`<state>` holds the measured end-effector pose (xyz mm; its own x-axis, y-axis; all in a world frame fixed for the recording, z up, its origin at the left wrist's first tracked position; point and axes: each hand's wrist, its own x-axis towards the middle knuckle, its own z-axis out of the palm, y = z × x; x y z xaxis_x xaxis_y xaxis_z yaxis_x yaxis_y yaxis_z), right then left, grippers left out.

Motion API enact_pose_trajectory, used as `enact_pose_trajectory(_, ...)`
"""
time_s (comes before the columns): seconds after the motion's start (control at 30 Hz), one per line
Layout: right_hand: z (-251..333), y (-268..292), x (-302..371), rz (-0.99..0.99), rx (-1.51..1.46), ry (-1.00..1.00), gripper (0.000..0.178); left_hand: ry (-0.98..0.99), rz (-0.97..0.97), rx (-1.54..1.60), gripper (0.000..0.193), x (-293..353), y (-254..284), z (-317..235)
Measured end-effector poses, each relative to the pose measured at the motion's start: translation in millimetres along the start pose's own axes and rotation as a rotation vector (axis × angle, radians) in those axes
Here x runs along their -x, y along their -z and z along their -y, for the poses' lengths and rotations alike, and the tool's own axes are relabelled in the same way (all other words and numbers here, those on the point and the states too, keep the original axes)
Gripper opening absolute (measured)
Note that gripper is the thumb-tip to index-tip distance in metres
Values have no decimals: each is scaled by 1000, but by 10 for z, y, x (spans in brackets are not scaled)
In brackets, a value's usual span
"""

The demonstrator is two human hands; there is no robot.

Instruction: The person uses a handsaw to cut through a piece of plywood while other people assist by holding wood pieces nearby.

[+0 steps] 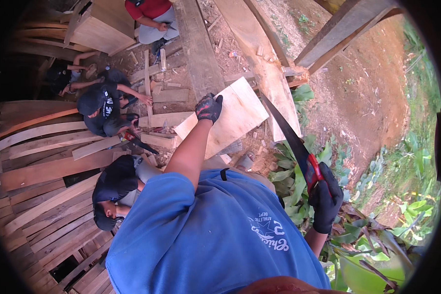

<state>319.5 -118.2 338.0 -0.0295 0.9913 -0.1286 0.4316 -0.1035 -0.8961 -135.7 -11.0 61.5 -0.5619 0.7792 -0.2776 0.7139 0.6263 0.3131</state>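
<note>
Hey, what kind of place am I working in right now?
Probably an outdoor, makeshift woodworking site: stacked curved wooden planks, wood scraps on bare red-brown dirt ground, and a black-bladed handsaw with a red handle beside a pale flat board.

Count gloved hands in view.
2: left hand grips the pale board at centre; right hand holds the red-handled saw at right. Co-workers' hands look bare.
</note>
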Motion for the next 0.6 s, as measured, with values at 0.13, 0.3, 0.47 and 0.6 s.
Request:
enact_pose_trajectory(0.13,111,-126,69,60,-167,-157,47,-55,8,-32,56,55,173,162)
enact_pose_trajectory(0.3,-58,-285,264,33,-22,-114,47,-138,81,-139,54,-3,-22,-36)
enact_pose_trajectory(0.47,-15,-368,439,111,-32,-191,45,-142,89,-182,53,68,-442,-157)
enact_pose_trajectory(0.6,5,-411,523,144,35,-292,43,-209,-54,-145,49,210,-699,-119)
